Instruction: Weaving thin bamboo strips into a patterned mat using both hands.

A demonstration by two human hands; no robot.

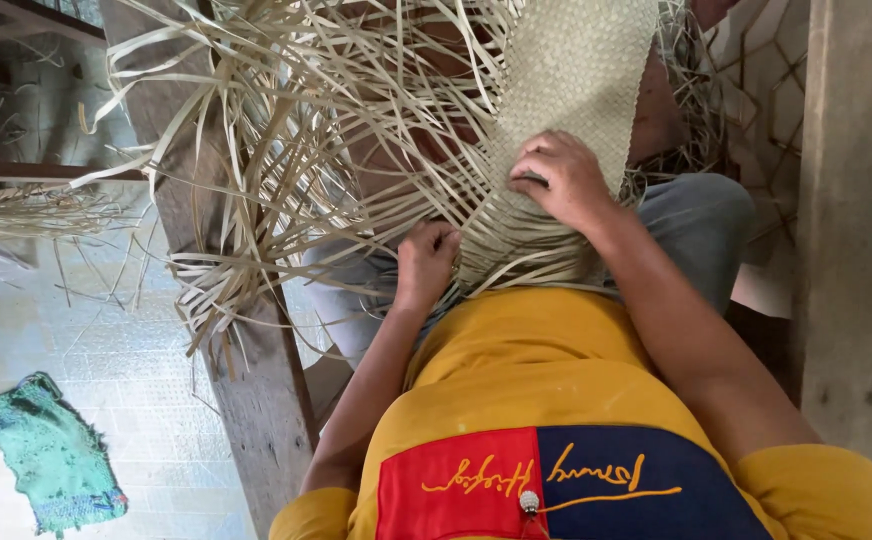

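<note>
1. The woven mat (pixel 581 70) lies across the person's lap, its finished pale panel running up to the top edge of the view.
2. The right hand (pixel 561 178) presses flat on the lower edge of the woven panel, fingers curled down onto the weave; whether it pinches a strip, I cannot tell.
3. The left hand (pixel 424 262) sits lower and to the left, closed in a loose fist around loose strips (pixel 286 150) just where they leave the weave.
4. The two hands are apart, with unwoven strips between them.
5. The loose strips fan out leftward and spill over a wooden beam (pixel 256 390), crowding the space on that side.
6. A grey wall (pixel 861 250) closes in the right side, near the right forearm.
7. The tiled floor (pixel 136 400) at lower left gives open room; a green cloth (pixel 51 455) lies on it, well apart from the hands.
8. The yellow shirt (pixel 536 360) carries a red and dark blue rectangular patch with yellow lettering at the bottom edge.
</note>
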